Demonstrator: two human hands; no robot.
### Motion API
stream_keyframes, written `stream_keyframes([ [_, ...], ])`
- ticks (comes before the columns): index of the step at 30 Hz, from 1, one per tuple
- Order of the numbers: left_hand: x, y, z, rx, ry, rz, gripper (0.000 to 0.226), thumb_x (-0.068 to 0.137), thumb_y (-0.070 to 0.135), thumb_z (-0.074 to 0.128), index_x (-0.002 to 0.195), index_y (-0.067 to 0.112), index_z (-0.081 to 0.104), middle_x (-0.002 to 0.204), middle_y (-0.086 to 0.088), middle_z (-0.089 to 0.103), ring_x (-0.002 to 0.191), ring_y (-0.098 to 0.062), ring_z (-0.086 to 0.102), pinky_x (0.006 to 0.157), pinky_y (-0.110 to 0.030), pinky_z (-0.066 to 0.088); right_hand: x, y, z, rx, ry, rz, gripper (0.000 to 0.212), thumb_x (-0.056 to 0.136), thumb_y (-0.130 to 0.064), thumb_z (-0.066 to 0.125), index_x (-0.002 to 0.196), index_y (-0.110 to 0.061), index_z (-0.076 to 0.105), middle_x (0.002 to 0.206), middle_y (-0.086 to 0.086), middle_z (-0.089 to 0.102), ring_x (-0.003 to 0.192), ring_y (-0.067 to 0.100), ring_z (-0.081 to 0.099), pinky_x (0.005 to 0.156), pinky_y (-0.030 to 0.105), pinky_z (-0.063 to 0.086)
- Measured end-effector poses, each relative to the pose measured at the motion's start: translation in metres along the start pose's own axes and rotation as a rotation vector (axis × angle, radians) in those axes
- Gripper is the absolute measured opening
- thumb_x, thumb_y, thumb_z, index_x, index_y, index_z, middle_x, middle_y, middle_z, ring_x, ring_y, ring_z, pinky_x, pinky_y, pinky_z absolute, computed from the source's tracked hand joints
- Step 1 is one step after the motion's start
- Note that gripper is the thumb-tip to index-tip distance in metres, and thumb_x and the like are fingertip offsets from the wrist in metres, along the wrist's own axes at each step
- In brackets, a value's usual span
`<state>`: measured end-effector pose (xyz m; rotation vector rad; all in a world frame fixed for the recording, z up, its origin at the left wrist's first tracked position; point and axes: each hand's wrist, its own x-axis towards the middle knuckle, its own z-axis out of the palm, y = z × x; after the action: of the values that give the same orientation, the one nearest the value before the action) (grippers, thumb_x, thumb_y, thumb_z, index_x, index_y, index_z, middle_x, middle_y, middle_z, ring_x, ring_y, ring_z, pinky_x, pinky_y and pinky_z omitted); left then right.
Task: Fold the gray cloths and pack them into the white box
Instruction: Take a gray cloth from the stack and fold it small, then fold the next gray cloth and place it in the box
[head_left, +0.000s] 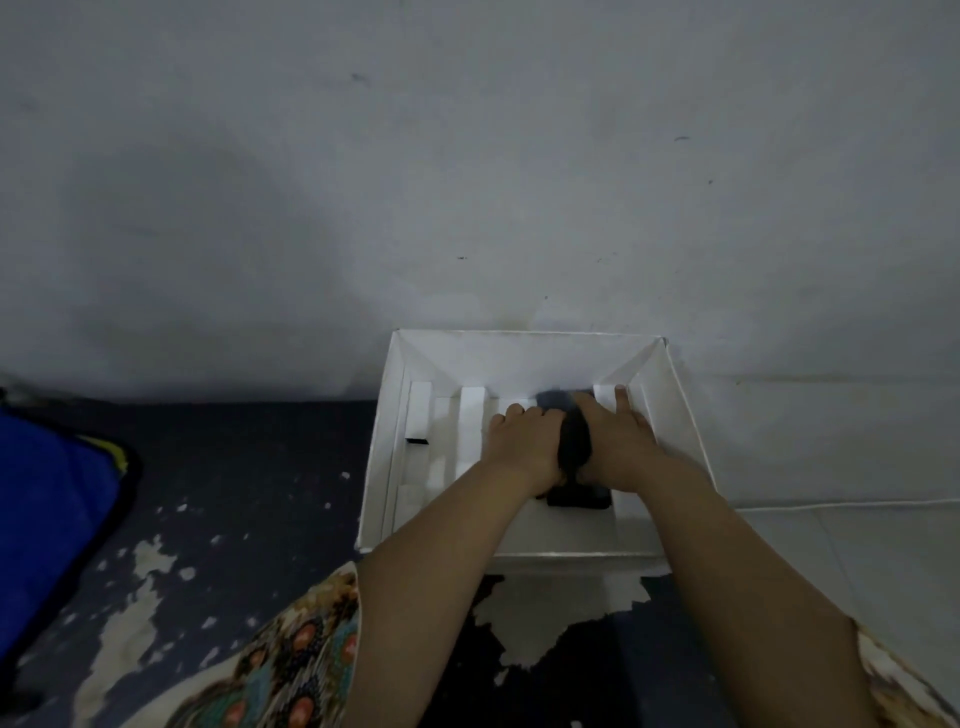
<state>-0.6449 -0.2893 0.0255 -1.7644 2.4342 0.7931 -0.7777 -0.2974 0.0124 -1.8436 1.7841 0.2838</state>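
Observation:
The white box stands open on the floor against the wall, with upright white dividers inside. Both my hands are inside it. A dark gray folded cloth stands between them, squeezed from both sides in a slot right of the middle. My left hand grips it with curled fingers. My right hand presses against its right side, the index finger stretched along a divider. A second dark piece lies at the box bottom below my hands.
A blue mat with a black edge lies at the left. The dark floor has peeling paint. A white cable runs along the floor at the right. My patterned clothing shows at the bottom.

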Motion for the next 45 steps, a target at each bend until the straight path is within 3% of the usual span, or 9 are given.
stream_keyframes([
  [3,-0.018,-0.006,-0.018,-0.128,0.07,0.04,0.045,0.081,0.021,0.064,0.124,0.016,0.051,0.123,-0.01,0.058,0.11,-0.03,0.053,0.09,-0.038,0.043,-0.012,-0.014,-0.015,0.368,0.155,-0.07,0.078,0.08,-0.007,0.066,0.144,-0.015,0.023,0.144,0.017,0.038,0.124,0.03,0.046,0.1,0.035,0.041],
  [5,-0.03,-0.011,-0.029,-0.28,0.16,0.039,0.031,0.085,0.019,0.06,0.116,0.014,0.056,0.117,-0.011,0.061,0.105,-0.029,0.057,0.088,-0.041,0.048,-0.024,-0.031,-0.022,0.541,0.308,-0.12,0.056,0.081,-0.003,0.064,0.131,-0.01,0.042,0.114,0.014,0.062,0.099,0.026,0.059,0.08,0.026,0.045],
  [15,-0.106,-0.066,-0.07,-0.519,0.475,0.081,0.014,0.086,0.015,0.059,0.099,0.02,0.057,0.095,0.007,0.059,0.088,-0.01,0.056,0.074,-0.022,0.048,-0.098,-0.133,-0.015,0.871,0.605,-0.14,0.031,0.081,0.004,0.052,0.105,-0.015,0.056,0.084,0.0,0.061,0.068,0.006,0.054,0.047,0.004,0.041],
  [23,-0.228,-0.191,-0.114,-0.439,0.514,0.109,0.015,0.085,0.009,0.059,0.098,0.016,0.058,0.097,0.0,0.06,0.086,-0.011,0.056,0.075,-0.022,0.043,-0.131,-0.286,0.034,0.882,0.56,-0.236,0.027,0.083,0.0,0.055,0.102,-0.019,0.057,0.085,-0.002,0.059,0.073,0.007,0.054,0.059,0.006,0.043],
  [26,-0.276,-0.246,-0.122,-0.381,0.516,0.086,0.016,0.086,0.01,0.058,0.1,0.016,0.058,0.099,-0.001,0.061,0.089,-0.012,0.056,0.077,-0.025,0.046,-0.136,-0.35,0.06,0.874,0.509,-0.29,0.024,0.085,-0.002,0.056,0.103,-0.017,0.057,0.084,-0.003,0.059,0.08,0.011,0.056,0.07,0.017,0.043],
  [33,-0.374,-0.369,-0.109,-0.243,0.509,-0.015,0.017,0.085,0.012,0.061,0.101,0.019,0.06,0.103,0.001,0.063,0.096,-0.011,0.057,0.083,-0.029,0.05,-0.149,-0.473,0.147,0.83,0.361,-0.347,0.023,0.082,-0.003,0.058,0.092,-0.024,0.059,0.078,-0.009,0.057,0.072,0.004,0.055,0.058,0.005,0.041],
  [36,-0.408,-0.412,-0.091,-0.179,0.463,-0.072,0.016,0.085,0.012,0.061,0.1,0.017,0.061,0.101,0.0,0.063,0.095,-0.013,0.057,0.082,-0.031,0.05,-0.153,-0.509,0.189,0.795,0.298,-0.35,0.021,0.084,-0.002,0.057,0.093,-0.021,0.061,0.082,-0.006,0.058,0.075,0.007,0.055,0.064,0.013,0.044],
  [41,-0.441,-0.461,-0.056,-0.155,0.322,-0.136,0.019,0.087,0.009,0.057,0.105,0.014,0.062,0.106,-0.003,0.064,0.101,-0.016,0.057,0.086,-0.033,0.049,-0.153,-0.537,0.244,0.676,0.211,-0.322,0.016,0.088,-0.006,0.056,0.099,-0.016,0.063,0.086,-0.006,0.061,0.073,-0.001,0.053,0.058,0.005,0.042],
  [45,-0.447,-0.478,-0.032,-0.15,0.209,-0.172,0.023,0.09,0.015,0.057,0.112,0.017,0.061,0.111,-0.002,0.062,0.099,-0.016,0.057,0.082,-0.029,0.049,-0.149,-0.542,0.269,0.574,0.156,-0.296,0.019,0.089,-0.008,0.056,0.106,-0.01,0.063,0.1,0.005,0.067,0.084,0.008,0.057,0.074,0.014,0.047],
])
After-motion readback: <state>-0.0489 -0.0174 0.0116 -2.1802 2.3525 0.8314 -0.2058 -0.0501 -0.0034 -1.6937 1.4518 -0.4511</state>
